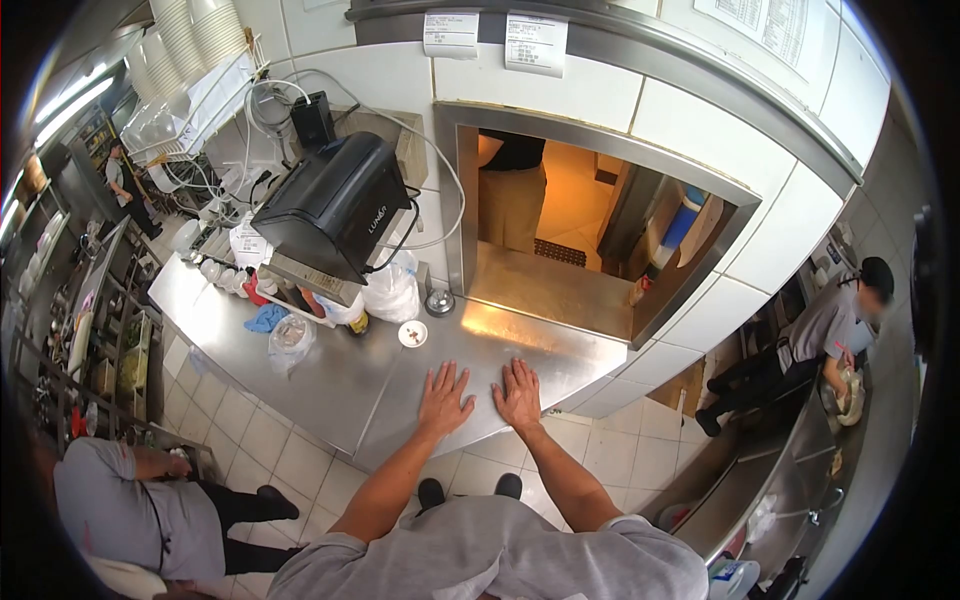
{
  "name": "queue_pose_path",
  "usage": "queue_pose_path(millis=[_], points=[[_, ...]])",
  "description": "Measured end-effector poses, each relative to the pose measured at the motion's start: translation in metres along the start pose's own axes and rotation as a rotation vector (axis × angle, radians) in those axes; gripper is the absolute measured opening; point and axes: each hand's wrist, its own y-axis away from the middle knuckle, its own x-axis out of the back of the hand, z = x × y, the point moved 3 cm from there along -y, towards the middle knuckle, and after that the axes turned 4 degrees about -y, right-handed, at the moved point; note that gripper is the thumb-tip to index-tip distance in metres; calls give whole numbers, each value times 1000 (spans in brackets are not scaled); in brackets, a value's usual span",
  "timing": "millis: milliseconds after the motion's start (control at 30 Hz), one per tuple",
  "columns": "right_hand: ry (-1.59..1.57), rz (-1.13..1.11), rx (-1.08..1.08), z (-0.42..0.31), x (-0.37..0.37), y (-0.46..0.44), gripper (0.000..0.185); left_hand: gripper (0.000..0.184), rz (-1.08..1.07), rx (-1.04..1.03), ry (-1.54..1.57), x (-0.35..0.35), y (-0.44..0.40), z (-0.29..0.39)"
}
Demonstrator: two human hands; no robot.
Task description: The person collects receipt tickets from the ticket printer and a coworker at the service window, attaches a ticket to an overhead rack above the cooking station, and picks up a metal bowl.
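Both of my hands rest on the stainless steel counter [400, 376] below a pass-through window. My left hand [444, 400] lies flat, fingers spread, with nothing in it. To its right, my right hand [517, 394] also lies flat near the counter's front edge, fingers stretched out and holding nothing. Beyond my left hand sits a small white bowl [412, 334] with some small bits inside. A round metal bell-like item [439, 302] stands behind the bowl, near the window frame.
A black printer [335, 205] sits on a shelf at left, above plastic bags [391, 290] and a blue cloth [266, 318]. Through the window [545, 280] a person is partly visible. Co-workers stand at lower left [150, 500] and at right [815, 330] by a sink.
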Motion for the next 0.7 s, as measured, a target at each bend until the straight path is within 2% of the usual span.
queue_pose_path(millis=[167, 233, 367, 433, 567, 700], points=[[-6, 3, 20, -3, 3, 1, 55, 67, 11, -2, 6, -2, 1, 0], [110, 0, 22, -17, 16, -1, 58, 68, 27, -12, 22, -1, 1, 0], [134, 29, 49, -19, 16, 1, 61, 69, 75, -12, 21, 2, 2, 0], [-10, 70, 47, -16, 12, 2, 55, 69, 129, -57, 2, 8, 5, 3], [6, 29, 84, -13, 8, 1, 47, 67, 208, -63, 40, 17, 9, 6], [93, -49, 94, -13, 6, 0, 41, 51, 333, -48, 46, 20, 13, 6]])
